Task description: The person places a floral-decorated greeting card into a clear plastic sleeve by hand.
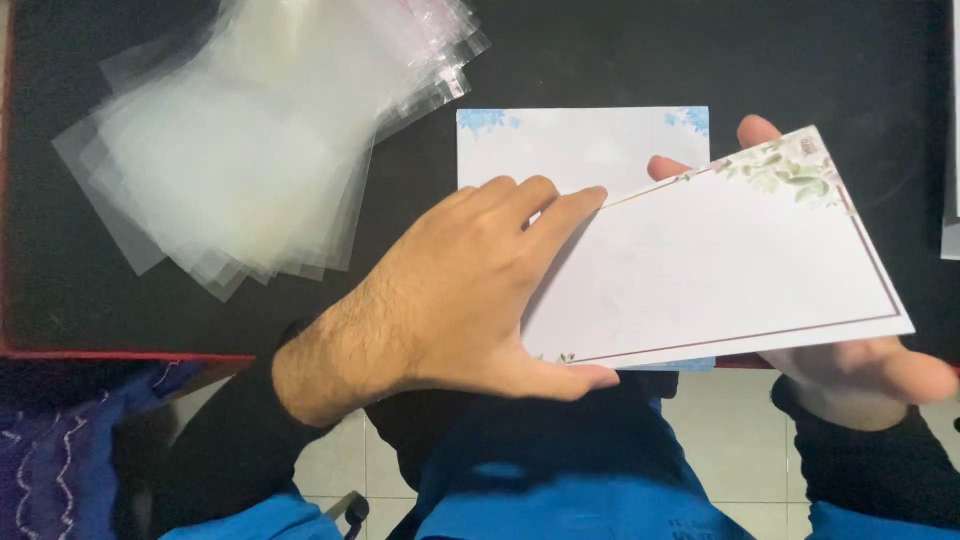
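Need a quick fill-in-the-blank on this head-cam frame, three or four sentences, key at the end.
1. Both hands hold a white card whose upper right corner is printed with green ____.
2. The card lying flat beneath it has ____ flowers in its top corners.
3. The fanned stack of clear plastic sleeves lies to the ____ of the cards.
4. The tabletop is ____ in colour.

Missing words: leaves; blue; left; black

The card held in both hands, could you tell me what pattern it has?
White card with a thin reddish border and green leaves at its corner; head view.
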